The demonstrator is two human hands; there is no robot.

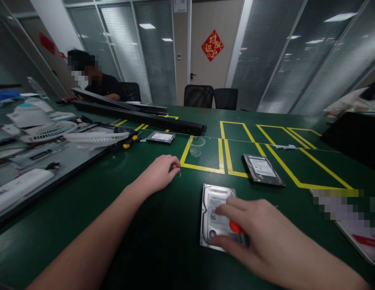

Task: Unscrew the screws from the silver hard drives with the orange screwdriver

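Observation:
A silver hard drive lies on the green table close in front of me. My right hand rests over its near right corner, fingers curled around a tool with a red handle. My left hand is stretched forward to the left of the drive, its fingertips pinched together at a tiny screw on the table. A clear plastic cup stands just beyond, inside a yellow-taped box. A second, dark hard drive lies to the right of the cup.
A third drive and a yellow-handled screwdriver lie further left. White fan parts crowd a grey tray at left. A long black bar crosses the table. A person sits at the far left; another person's sleeve at right.

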